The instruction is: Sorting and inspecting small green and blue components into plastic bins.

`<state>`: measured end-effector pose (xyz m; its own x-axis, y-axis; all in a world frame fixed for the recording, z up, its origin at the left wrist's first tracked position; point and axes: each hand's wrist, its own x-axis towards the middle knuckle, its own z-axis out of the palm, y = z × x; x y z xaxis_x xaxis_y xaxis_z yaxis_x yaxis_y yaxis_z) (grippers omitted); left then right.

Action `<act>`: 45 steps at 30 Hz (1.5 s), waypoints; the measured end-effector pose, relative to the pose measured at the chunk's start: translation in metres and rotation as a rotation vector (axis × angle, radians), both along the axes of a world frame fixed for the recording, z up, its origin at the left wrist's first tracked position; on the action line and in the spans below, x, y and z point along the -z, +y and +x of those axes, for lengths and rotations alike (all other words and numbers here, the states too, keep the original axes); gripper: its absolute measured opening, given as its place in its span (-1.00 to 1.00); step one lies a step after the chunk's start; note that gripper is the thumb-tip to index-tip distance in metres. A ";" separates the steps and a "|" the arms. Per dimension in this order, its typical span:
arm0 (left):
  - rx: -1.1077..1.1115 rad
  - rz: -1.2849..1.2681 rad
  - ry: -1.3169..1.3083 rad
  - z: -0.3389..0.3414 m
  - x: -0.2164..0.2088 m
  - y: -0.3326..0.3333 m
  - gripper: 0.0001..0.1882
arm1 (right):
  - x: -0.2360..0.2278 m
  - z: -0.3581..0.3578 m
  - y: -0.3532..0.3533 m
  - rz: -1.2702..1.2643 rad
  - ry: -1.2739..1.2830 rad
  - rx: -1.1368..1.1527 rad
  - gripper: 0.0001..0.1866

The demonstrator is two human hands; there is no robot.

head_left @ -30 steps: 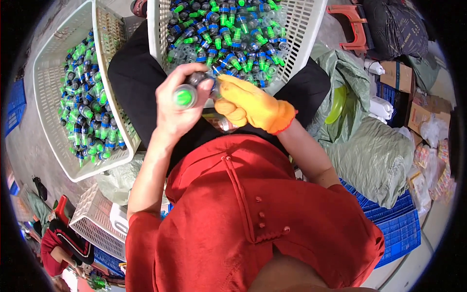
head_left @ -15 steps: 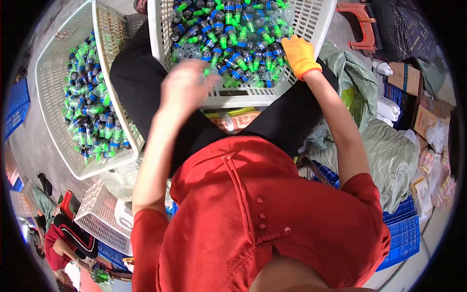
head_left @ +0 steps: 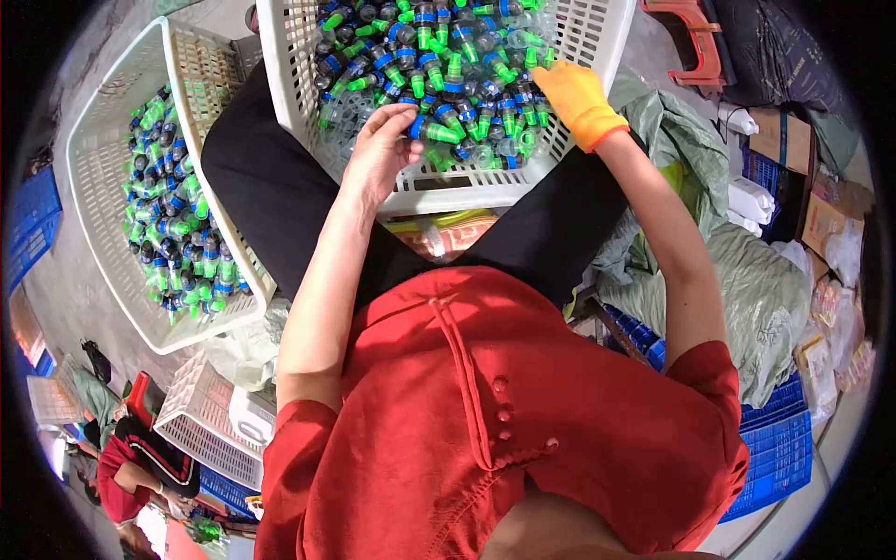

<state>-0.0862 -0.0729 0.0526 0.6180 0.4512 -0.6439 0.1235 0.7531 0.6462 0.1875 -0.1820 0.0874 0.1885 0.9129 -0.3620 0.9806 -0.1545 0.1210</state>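
Observation:
A white slatted plastic basket (head_left: pixel 467 194) between my knees holds a heap of small bottle-shaped pieces (head_left: pixel 455 79) with dark clear bodies, blue bands and bright green tips. My bare left hand (head_left: pixel 381 147) is at the near left of the heap, its fingers and thumb closed around the dark end of one small bottle (head_left: pixel 435 131), whose green tip points right. On the right side of the heap, my right hand (head_left: pixel 574 101) wears an orange-yellow glove. Its fingers are bent together against the pieces by the basket's right wall; what they hold, if anything, is hidden.
A second white basket (head_left: pixel 173 93) with more such pieces stands to my left. Behind it are an empty-looking white crate (head_left: pixel 210 425) and a seated person (head_left: pixel 131 476). Greenish sacks (head_left: pixel 747 299), a red stool (head_left: pixel 695 42), cartons (head_left: pixel 782 140) and blue crates (head_left: pixel 770 457) crowd the right.
My left hand, blurred before, has shifted slightly right and now grips a small bottle. My gloved right hand has moved a little left, over the pieces. The view has shifted slightly.

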 end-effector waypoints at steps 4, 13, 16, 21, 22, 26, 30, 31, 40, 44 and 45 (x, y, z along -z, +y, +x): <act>-0.222 -0.223 -0.192 -0.015 -0.020 -0.010 -0.73 | -0.068 -0.047 -0.010 0.317 0.595 0.201 -0.77; 0.061 -0.078 0.041 -0.018 -0.052 -0.048 -0.80 | -0.062 -0.154 -0.038 0.440 0.666 -0.036 -0.59; 0.002 0.308 0.077 -0.021 -0.050 -0.072 -0.77 | -0.046 -0.172 -0.054 0.445 0.877 0.220 -0.59; 0.082 0.670 -0.040 -0.035 -0.042 -0.075 -0.71 | -0.053 -0.167 -0.062 0.209 1.294 0.644 -0.63; 0.154 0.662 -0.118 -0.041 -0.040 -0.071 -0.70 | -0.060 -0.163 -0.062 0.093 1.397 0.723 -0.65; 0.608 0.444 -0.195 -0.045 -0.058 -0.035 -0.75 | -0.077 -0.165 -0.051 0.170 1.172 0.279 -0.66; 0.950 0.489 -0.062 -0.040 -0.066 -0.028 -0.79 | -0.076 -0.172 -0.048 0.317 0.882 -0.090 -0.65; 0.915 0.751 0.057 -0.037 -0.061 -0.036 -0.79 | -0.070 -0.173 -0.051 0.292 0.953 0.052 -0.64; 0.679 1.647 0.763 0.013 0.010 -0.009 -0.78 | -0.013 -0.129 -0.006 0.199 1.111 0.546 -0.56; 0.622 1.567 0.990 0.030 0.071 0.022 -0.84 | 0.010 -0.030 0.033 0.456 0.346 0.465 -0.56; 0.662 1.565 0.973 0.033 0.072 0.022 -0.83 | 0.021 -0.006 0.035 0.497 0.240 0.432 -0.55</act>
<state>-0.0527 -0.0504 -0.0189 0.6419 0.7534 -0.1429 0.7667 -0.6270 0.1381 0.1819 -0.1467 0.0666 0.5391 0.8422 0.0017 0.8094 -0.5176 -0.2773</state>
